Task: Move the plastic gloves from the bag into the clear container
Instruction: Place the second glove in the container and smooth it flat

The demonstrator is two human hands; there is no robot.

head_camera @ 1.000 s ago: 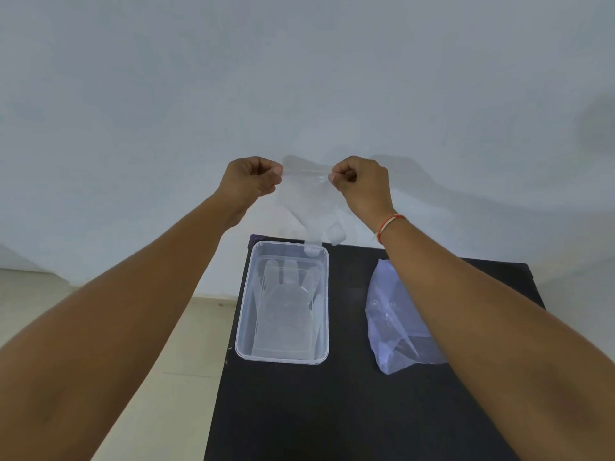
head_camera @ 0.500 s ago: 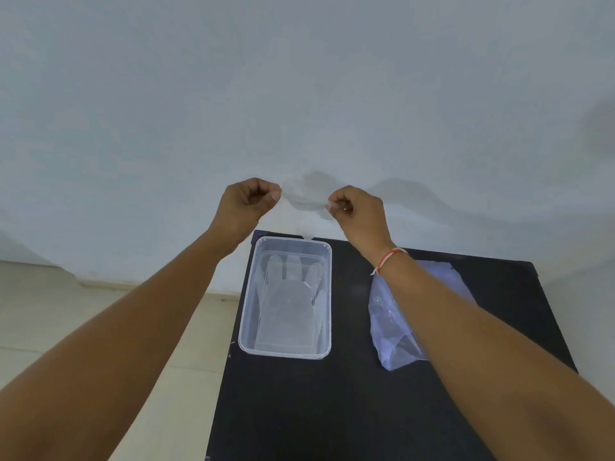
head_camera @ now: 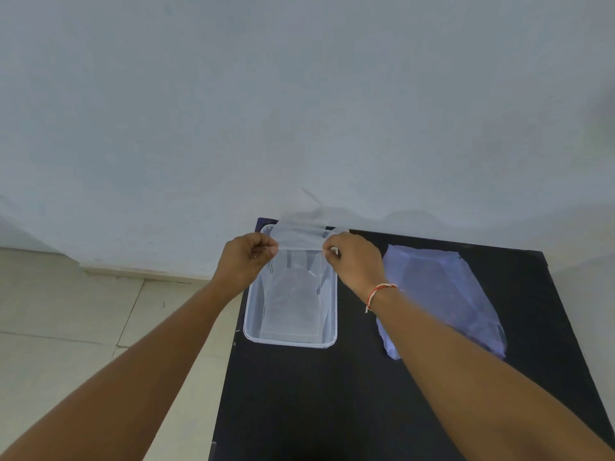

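Note:
A thin clear plastic glove (head_camera: 299,236) is stretched between my two hands by its cuff, right over the far end of the clear container (head_camera: 250,331). My left hand (head_camera: 248,259) pinches the cuff's left corner and my right hand (head_camera: 354,261) pinches the right corner. The rest of the glove hangs down into the container, where at least one other glove lies flat on the bottom. The bluish plastic bag (head_camera: 442,294) lies flat on the table to the right of the container, partly hidden by my right forearm.
The black table (head_camera: 316,400) carries the container near its left edge and the bag at the right. A pale wall stands just behind the table's far edge. Tiled floor (head_camera: 66,311) shows to the left.
Both hands have come down and toward me with the glove, from up against the wall to just above the container's far end. The glove's fingers now hang inside the container.

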